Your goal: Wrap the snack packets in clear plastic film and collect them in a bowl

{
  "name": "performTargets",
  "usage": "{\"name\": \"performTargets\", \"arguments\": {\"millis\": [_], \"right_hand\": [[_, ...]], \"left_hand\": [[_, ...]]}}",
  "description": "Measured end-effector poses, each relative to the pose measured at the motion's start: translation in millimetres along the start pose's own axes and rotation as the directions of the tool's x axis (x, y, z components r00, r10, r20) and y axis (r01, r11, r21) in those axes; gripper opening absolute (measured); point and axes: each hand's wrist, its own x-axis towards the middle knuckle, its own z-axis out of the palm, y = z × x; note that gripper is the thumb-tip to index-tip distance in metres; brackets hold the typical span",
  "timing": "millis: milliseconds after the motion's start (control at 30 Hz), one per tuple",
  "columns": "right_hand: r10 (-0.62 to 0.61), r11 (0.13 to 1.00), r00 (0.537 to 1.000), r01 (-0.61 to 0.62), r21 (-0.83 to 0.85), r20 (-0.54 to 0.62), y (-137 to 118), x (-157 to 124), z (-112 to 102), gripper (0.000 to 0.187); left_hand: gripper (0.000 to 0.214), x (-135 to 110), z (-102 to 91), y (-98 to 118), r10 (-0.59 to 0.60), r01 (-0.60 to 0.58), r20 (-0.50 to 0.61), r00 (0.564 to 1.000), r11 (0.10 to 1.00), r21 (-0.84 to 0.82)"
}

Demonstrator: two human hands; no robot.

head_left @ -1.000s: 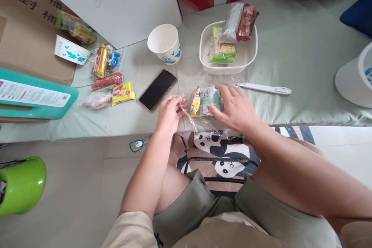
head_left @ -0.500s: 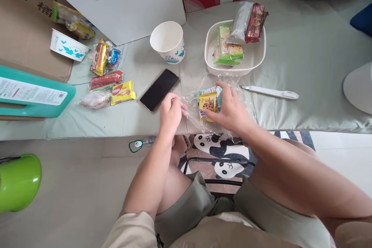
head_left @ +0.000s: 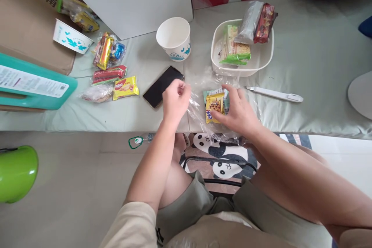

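My left hand (head_left: 177,100) is closed in a pinch on the edge of a clear plastic wrap (head_left: 195,113), which is pulled up from the bench. My right hand (head_left: 240,110) curves over a small stack of snacks lying on that film. Its thumb lies on a yellow cookie packet (head_left: 215,104), and its fingers rest by the far edge of a pale green packet (head_left: 207,93) underneath. A dark phone (head_left: 158,89) lies just left of my left hand. A white-handled cutter (head_left: 276,93) lies to the right of the wrap.
Behind my hands stand a paper cup (head_left: 174,40) and a white plastic box (head_left: 216,56) with snacks in it. Several snack packets, including a yellow wafer packet (head_left: 126,87), lie at left near a turquoise container (head_left: 62,102). A green bucket (head_left: 20,174) stands on the floor.
My left hand has risen slightly, drawing the wrap's edge up with it. My right hand stays over the packets. The whole view has shifted a little.
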Motion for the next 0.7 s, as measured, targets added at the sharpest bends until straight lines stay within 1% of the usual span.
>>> {"name": "performTargets", "arguments": {"millis": [67, 167, 233, 267, 333, 367, 433, 467, 500, 567, 600, 633, 667, 700], "right_hand": [[0.018, 1.000, 1.000, -0.017, -0.023, 0.012, 1, 0, -3, 0.093], [0.008, 1.000, 1.000, -0.008, -0.016, -0.010, 6, 0, -4, 0.096], [-0.018, 1.000, 0.999, 0.018, 0.014, -0.042, 12, 0, -4, 0.096], [-0.029, 0.999, 0.998, 0.031, 0.027, -0.058, 14, -1, -3, 0.096], [-0.043, 0.998, 0.996, 0.047, 0.040, -0.083, 17, -1, -1, 0.094], [-0.046, 0.998, 0.995, 0.050, 0.041, -0.091, 18, -2, -1, 0.092], [-0.051, 0.998, 0.994, 0.055, 0.044, -0.095, 18, -2, -2, 0.088], [-0.051, 0.997, 0.995, 0.055, 0.045, -0.092, 17, -3, -2, 0.087], [-0.048, 0.998, 0.995, 0.052, 0.043, -0.085, 16, -3, -3, 0.086], [-0.040, 0.998, 0.997, 0.043, 0.039, -0.070, 15, -4, -4, 0.086], [-0.039, 0.998, 0.997, 0.042, 0.039, -0.067, 15, -4, -5, 0.085], [-0.041, 0.998, 0.997, 0.043, 0.041, -0.067, 14, -4, -5, 0.085], [-0.043, 0.998, 0.997, 0.047, 0.045, -0.070, 14, -4, -5, 0.084], [-0.045, 0.998, 0.996, 0.049, 0.049, -0.072, 14, -4, -5, 0.084]], "left_hand": [[0.024, 3, -5.9, -3, -0.075, 0.069, -0.074, 0.994, 0.995, -0.078], [0.027, 7, -15.8, -4, -0.198, 0.177, -0.141, 0.970, 0.973, -0.146], [0.025, 8, -20.2, -5, -0.253, 0.225, -0.169, 0.953, 0.960, -0.169], [0.023, 9, -21.4, -6, -0.262, 0.231, -0.179, 0.948, 0.957, -0.177], [0.013, 9, -21.8, -8, -0.241, 0.209, -0.184, 0.953, 0.962, -0.178], [0.009, 8, -21.0, -10, -0.223, 0.194, -0.169, 0.960, 0.966, -0.169], [0.036, 6, -18.0, -14, -0.190, 0.174, -0.115, 0.975, 0.976, -0.134], [0.046, 5, -16.1, -16, -0.175, 0.165, -0.081, 0.981, 0.979, -0.116], [0.046, 5, -14.2, -17, -0.158, 0.153, -0.045, 0.986, 0.983, -0.101], [0.023, 7, -11.4, -19, -0.110, 0.109, -0.006, 0.994, 0.991, -0.081], [0.016, 10, -10.8, -19, -0.092, 0.091, -0.011, 0.996, 0.993, -0.081], [0.019, 13, -10.8, -19, -0.089, 0.086, -0.036, 0.995, 0.992, -0.089], [0.022, 16, -11.6, -18, -0.100, 0.091, -0.082, 0.992, 0.991, -0.102], [0.023, 19, -13.0, -17, -0.109, 0.091, -0.154, 0.982, 0.989, -0.118]]}}
